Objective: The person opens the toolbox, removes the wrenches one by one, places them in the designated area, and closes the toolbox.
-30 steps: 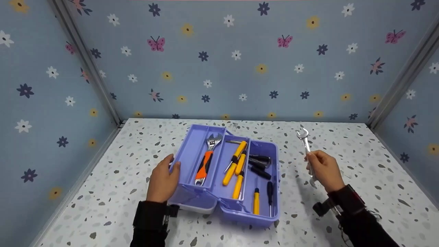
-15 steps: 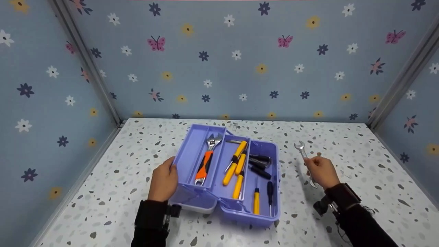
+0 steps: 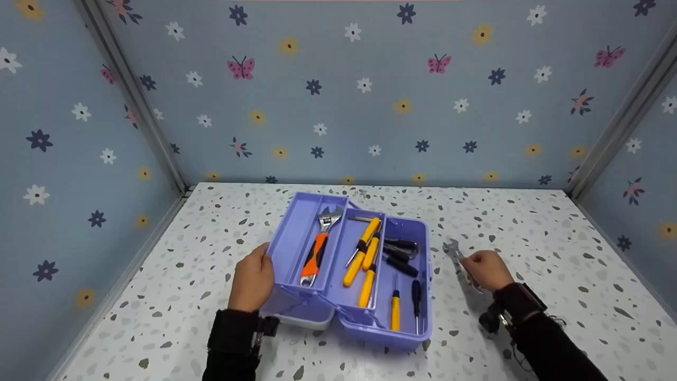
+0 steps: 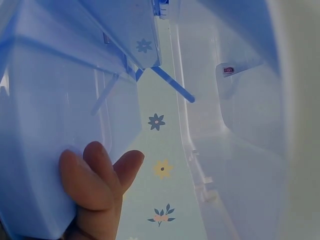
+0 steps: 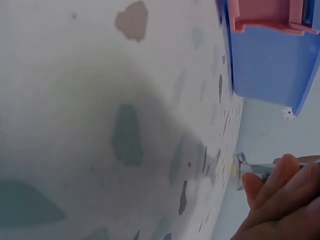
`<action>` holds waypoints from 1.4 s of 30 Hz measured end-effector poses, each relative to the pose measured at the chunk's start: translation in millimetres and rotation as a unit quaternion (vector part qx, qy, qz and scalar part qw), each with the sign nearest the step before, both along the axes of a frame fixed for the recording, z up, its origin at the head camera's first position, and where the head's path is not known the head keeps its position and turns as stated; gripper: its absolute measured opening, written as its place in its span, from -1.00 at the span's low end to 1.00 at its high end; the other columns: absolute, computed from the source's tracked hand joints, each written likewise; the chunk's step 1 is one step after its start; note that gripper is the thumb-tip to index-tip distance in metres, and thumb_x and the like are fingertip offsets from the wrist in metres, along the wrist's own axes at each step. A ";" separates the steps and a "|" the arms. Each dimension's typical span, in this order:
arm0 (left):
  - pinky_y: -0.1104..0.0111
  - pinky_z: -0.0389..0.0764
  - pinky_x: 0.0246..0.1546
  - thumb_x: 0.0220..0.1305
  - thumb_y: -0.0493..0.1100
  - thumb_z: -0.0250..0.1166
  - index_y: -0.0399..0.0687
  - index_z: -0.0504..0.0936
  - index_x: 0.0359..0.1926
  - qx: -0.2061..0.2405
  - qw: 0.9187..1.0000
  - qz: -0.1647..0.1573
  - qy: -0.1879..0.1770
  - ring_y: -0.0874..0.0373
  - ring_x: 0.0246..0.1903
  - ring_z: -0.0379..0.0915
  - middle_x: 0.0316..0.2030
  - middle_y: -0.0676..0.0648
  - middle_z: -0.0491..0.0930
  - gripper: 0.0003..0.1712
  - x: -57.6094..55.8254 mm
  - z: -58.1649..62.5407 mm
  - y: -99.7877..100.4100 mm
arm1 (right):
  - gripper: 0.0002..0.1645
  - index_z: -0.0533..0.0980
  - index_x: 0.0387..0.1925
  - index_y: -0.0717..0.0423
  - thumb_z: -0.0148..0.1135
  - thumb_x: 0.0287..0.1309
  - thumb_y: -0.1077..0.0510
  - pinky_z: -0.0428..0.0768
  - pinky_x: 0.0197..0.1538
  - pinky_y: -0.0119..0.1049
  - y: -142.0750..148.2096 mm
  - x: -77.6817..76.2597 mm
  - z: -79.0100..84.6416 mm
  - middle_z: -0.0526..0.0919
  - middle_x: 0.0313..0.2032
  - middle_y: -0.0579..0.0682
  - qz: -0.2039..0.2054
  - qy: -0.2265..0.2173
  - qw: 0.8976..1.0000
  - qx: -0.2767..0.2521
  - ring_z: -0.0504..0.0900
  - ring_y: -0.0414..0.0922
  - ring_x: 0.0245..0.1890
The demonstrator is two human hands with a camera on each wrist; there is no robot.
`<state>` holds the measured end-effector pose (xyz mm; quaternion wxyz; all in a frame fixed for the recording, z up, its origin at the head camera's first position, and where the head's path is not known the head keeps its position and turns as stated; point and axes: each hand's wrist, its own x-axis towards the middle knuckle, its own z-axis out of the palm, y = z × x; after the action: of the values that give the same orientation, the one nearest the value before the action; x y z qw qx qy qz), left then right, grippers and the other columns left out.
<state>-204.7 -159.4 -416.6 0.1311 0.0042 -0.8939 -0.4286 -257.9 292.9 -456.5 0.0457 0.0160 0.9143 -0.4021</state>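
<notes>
A purple toolbox [image 3: 426, 296] stands unfolded on the speckled table, its trays fanned to the left. My left hand [image 3: 252, 280] grips the left edge of the raised upper tray; the left wrist view has its fingers [image 4: 90, 182] curled under the tray's wall. To the right of the box, my right hand [image 3: 486, 270] pinches a silver open-end wrench [image 3: 453, 248] by its shank, low over the table. Whether the wrench touches the tabletop I cannot tell. An adjustable wrench [image 3: 316, 254] with an orange and black handle lies in the upper tray.
Yellow-handled screwdrivers [image 3: 365, 254] lie in the middle tray. The deep bottom compartment holds black-handled tools [image 3: 400, 256], another yellow screwdriver [image 3: 395, 312] and a slim black screwdriver [image 3: 416, 296]. A pink latch [image 5: 265, 15] shows on the box's side. Patterned panels [image 3: 338, 95] enclose the table.
My right hand has come down and to the left with the wrench, nearer the table and the toolbox. The left hand stays at the tray edge, having shifted only slightly.
</notes>
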 end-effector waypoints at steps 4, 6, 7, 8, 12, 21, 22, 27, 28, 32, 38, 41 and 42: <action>-0.07 0.48 0.18 0.41 -0.35 -0.13 -0.54 0.40 0.23 -0.001 1.000 0.000 0.001 -0.29 0.13 0.49 0.10 -0.46 0.54 -0.53 -0.3 -0.4 0.2 | -0.55 0.46 -0.68 0.17 0.06 0.36 0.14 0.36 -0.59 -0.36 -0.4 -1.8 -0.1 0.37 -0.80 -0.17 0.005 -0.009 1.000 0.011 0.35 -0.24 -0.76; -0.07 0.49 0.17 0.42 -0.35 -0.13 -0.54 0.40 0.23 0.000 1.000 0.000 0.001 -0.30 0.12 0.50 0.09 -0.47 0.54 -0.53 -0.5 -0.9 0.1 | -0.57 0.49 -0.64 0.22 0.06 0.35 0.14 0.36 -0.58 -0.37 -0.9 -3.2 0.0 0.38 -0.79 -0.17 0.006 -0.013 1.000 0.013 0.36 -0.25 -0.77; -0.07 0.49 0.17 0.42 -0.35 -0.13 -0.54 0.40 0.23 0.000 1.000 0.000 0.001 -0.30 0.11 0.50 0.09 -0.47 0.54 -0.53 -0.5 -1.1 0.1 | -0.59 0.51 -0.61 0.24 0.06 0.34 0.14 0.37 -0.59 -0.37 -1.1 -4.0 0.0 0.38 -0.79 -0.18 0.005 -0.016 1.000 0.012 0.36 -0.26 -0.77; -0.07 0.49 0.17 0.42 -0.35 -0.13 -0.54 0.40 0.23 0.000 1.000 0.000 0.002 -0.31 0.11 0.50 0.09 -0.47 0.54 -0.53 -0.5 -1.4 0.0 | -0.61 0.53 -0.58 0.26 0.07 0.34 0.14 0.38 -0.59 -0.38 -1.4 -4.8 -0.1 0.39 -0.79 -0.18 0.003 -0.019 1.000 0.011 0.37 -0.26 -0.77; -0.08 0.49 0.16 0.42 -0.35 -0.13 -0.55 0.39 0.23 -0.001 1.000 0.000 0.004 -0.31 0.11 0.50 0.09 -0.48 0.54 -0.53 -0.4 -1.9 0.0 | -0.64 0.55 -0.51 0.32 0.08 0.32 0.14 0.39 -0.61 -0.39 -2.1 -6.0 0.1 0.40 -0.79 -0.18 0.004 -0.025 1.000 0.007 0.37 -0.27 -0.78; -0.07 0.48 0.18 0.43 -0.34 -0.12 -0.55 0.38 0.24 0.004 1.000 0.001 -0.003 -0.30 0.13 0.49 0.11 -0.47 0.53 -0.53 0.2 -0.9 0.5 | -0.73 0.50 -0.27 0.36 0.22 0.16 0.17 0.47 -0.59 -0.39 -3.5 -2.3 -4.9 0.55 -0.64 -0.06 0.005 -0.042 0.999 0.027 0.47 -0.25 -0.71; -0.07 0.48 0.18 0.43 -0.34 -0.12 -0.55 0.38 0.24 0.005 1.000 0.001 -0.003 -0.30 0.13 0.49 0.10 -0.47 0.53 -0.53 0.1 -1.0 0.5 | -0.73 0.47 -0.26 0.35 0.23 0.14 0.18 0.49 -0.58 -0.38 -3.8 -1.6 -5.2 0.56 -0.62 -0.05 0.005 -0.049 0.998 0.027 0.49 -0.24 -0.69; -0.06 0.51 0.15 0.41 -0.36 -0.09 -0.54 0.42 0.21 0.000 1.000 0.001 0.018 -0.29 0.10 0.52 0.07 -0.46 0.56 -0.55 0.6 -1.8 0.5 | -0.69 0.45 -0.25 0.34 0.29 0.03 0.20 0.53 -0.55 -0.36 -5.1 0.3 -6.0 0.58 -0.53 0.01 0.009 -0.062 0.997 0.049 0.52 -0.20 -0.62; -0.06 0.51 0.15 0.40 -0.37 -0.09 -0.54 0.43 0.20 -0.002 1.000 0.001 0.022 -0.29 0.10 0.52 0.06 -0.46 0.57 -0.56 0.7 -2.1 0.6 | -0.69 0.45 -0.25 0.34 0.29 0.01 0.21 0.54 -0.55 -0.37 -5.4 0.4 -6.4 0.59 -0.52 0.02 0.009 -0.063 0.997 0.053 0.53 -0.20 -0.63; -0.06 0.51 0.14 0.40 -0.37 -0.08 -0.54 0.44 0.19 -0.003 1.000 0.000 0.028 -0.29 0.09 0.52 0.05 -0.46 0.58 -0.56 0.5 -2.2 0.6 | -0.69 0.44 -0.27 0.31 0.31 -0.03 0.21 0.52 -0.60 -0.38 -7.1 1.0 -7.3 0.58 -0.53 0.02 0.005 -0.072 0.996 0.052 0.52 -0.20 -0.66; -0.07 0.52 0.12 0.39 -0.37 -0.08 -0.53 0.45 0.18 -0.002 1.000 0.004 0.023 -0.30 0.06 0.54 0.03 -0.45 0.59 -0.56 -0.8 -2.0 0.8 | -0.71 0.45 -0.33 0.29 0.34 -0.08 0.22 0.47 -0.61 -0.37 -9.0 2.8 -7.3 0.56 -0.55 -0.02 0.013 -0.055 0.996 0.062 0.49 -0.20 -0.66; -0.07 0.53 0.11 0.39 -0.36 -0.09 -0.51 0.46 0.19 -0.002 1.000 0.005 0.020 -0.29 0.05 0.55 0.02 -0.44 0.60 -0.56 -0.8 -2.5 0.6 | -0.72 0.45 -0.34 0.29 0.33 -0.08 0.22 0.46 -0.60 -0.37 -9.0 2.5 -7.6 0.57 -0.55 -0.02 0.016 -0.051 0.997 0.064 0.48 -0.20 -0.66; -0.07 0.53 0.11 0.39 -0.36 -0.10 -0.51 0.46 0.19 -0.001 1.000 0.004 0.019 -0.29 0.05 0.55 0.02 -0.44 0.60 -0.56 -0.7 -2.4 0.5 | -0.72 0.45 -0.34 0.28 0.33 -0.09 0.22 0.46 -0.60 -0.37 -8.8 2.0 -7.8 0.57 -0.55 -0.02 0.016 -0.053 0.996 0.064 0.49 -0.20 -0.66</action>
<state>-205.4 -158.9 -419.0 0.1495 -0.0004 -0.8919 -0.4269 -255.9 284.1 -464.3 0.0993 0.0261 0.9347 -0.3404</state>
